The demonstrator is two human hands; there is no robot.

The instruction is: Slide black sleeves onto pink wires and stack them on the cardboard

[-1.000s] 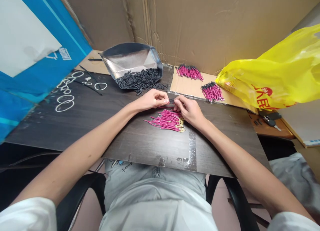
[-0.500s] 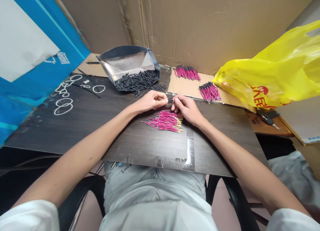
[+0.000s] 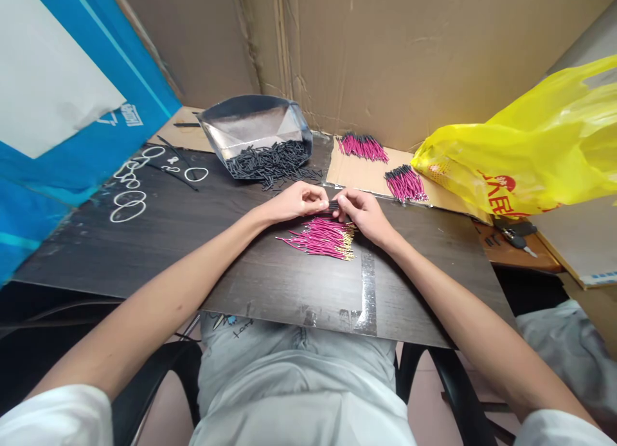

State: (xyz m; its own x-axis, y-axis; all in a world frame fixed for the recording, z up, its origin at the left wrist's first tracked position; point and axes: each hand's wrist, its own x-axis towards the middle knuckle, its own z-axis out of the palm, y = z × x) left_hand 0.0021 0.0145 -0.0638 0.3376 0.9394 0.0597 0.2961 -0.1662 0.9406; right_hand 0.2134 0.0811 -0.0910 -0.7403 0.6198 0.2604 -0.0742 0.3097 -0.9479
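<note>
My left hand [image 3: 304,200] and my right hand [image 3: 360,213] meet above the dark table, thumbs and fingers pinched. Short black tubes [image 3: 333,205] show in the gap between the fingertips; both hands appear to grip them, though the fingers cover most of their length. Just below lies a row of magenta wires [image 3: 318,236], gold-coloured tips at the right and silvery ends at the left. Behind my left hand, an open foil-lined bag [image 3: 255,121] lies on its side, with a heap of short black tubes [image 3: 270,162] spilling from its mouth.
A cardboard sheet [image 3: 354,169] bears two bundles of magenta wires [image 3: 405,184] with black ends. Off-white rubber bands [image 3: 128,206] lie at the left. A yellow plastic bag [image 3: 511,144] overhangs the right back, near keys [image 3: 517,235]. Cardboard [image 3: 409,54] walls the back.
The whole view has shifted slightly, so the table things sit a little lower. My hands stay pinched together, and more of the black tubes now shows between my fingertips.
</note>
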